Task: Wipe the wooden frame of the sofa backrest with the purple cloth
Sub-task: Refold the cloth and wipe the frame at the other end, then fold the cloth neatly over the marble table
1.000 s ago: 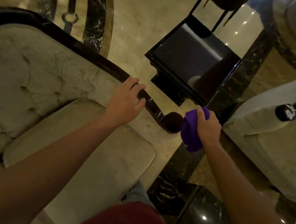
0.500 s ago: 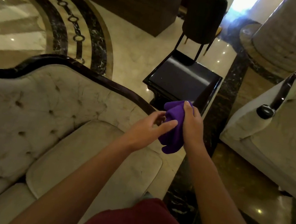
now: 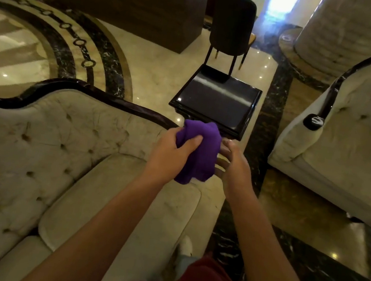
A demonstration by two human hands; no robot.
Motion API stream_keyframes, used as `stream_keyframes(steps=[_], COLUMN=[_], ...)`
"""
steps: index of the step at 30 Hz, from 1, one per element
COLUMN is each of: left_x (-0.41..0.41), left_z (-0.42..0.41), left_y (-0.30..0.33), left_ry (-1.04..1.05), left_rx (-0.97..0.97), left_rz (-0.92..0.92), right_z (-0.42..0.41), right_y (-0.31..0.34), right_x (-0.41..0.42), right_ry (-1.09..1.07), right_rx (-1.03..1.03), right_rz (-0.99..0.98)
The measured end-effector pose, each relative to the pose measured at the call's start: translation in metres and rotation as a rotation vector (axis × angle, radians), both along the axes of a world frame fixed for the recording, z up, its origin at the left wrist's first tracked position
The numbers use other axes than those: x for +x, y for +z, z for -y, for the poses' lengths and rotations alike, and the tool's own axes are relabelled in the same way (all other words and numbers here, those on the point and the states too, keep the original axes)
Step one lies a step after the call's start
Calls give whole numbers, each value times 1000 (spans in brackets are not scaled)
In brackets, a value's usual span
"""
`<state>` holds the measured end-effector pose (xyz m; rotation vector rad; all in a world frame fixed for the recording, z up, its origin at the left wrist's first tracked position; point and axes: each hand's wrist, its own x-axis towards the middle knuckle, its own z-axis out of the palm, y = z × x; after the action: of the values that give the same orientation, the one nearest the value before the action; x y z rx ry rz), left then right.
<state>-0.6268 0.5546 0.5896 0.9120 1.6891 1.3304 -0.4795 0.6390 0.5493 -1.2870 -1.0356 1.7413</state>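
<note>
Left hand (image 3: 170, 154) clenched on the purple cloth (image 3: 198, 152), thumb across its front; cloth bunched, hanging below the fist. Right hand (image 3: 234, 164) just right of the grip, fingers loosely spread, touching the cloth's edge, not gripping. Dark wooden frame (image 3: 123, 104) of sofa backrest runs left of the grip; black side table (image 3: 218, 100) beyond it.
</note>
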Motion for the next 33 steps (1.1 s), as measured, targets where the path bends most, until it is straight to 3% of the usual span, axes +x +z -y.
stream_keyframes(steps=[4, 6, 9, 14, 20, 23, 33], left_x=[9, 16, 32, 55, 88, 104, 155], left_z=[0, -3, -12, -28, -49, -60, -80], left_y=[11, 10, 5, -6, -22, -29, -22], left_ry=[-55, -48, -52, -21, -56, -97, -455], left_rx=[16, 0, -38, -50, -122, -137, -158], left_rz=[171, 308, 375, 354, 204, 216, 241], right_z=[-2, -4, -7, -4, -11, -3, 47], right_y=[-11, -15, -18, -30, -43, -46, -31], right_x=[30, 40, 58, 94, 153, 175, 238], right_ry=[-32, -30, 43, 50, 131, 90, -246], right_rx=[-155, -232, -251, -333, -242, -233, -102], right_rz=[-2, -76, -235, -469, -403, -363, -358])
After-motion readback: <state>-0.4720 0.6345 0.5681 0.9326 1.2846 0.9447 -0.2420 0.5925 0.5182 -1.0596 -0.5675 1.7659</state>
